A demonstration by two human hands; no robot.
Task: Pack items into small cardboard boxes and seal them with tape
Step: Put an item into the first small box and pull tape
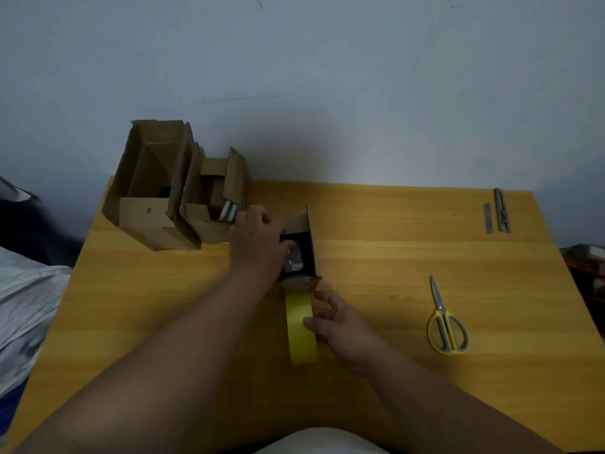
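While the left hand (258,244) grips the box (299,247), tape (300,329) touches the right hand (340,326) — just below.

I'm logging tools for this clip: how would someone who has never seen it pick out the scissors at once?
Start at the yellow wooden table and look to its right half, away from the cardboard boxes at the far left. The scissors lie there alone, closed, blades pointing away from the person. Yellow-and-grey handles set them apart from the plain grey metal strips at the far right corner.
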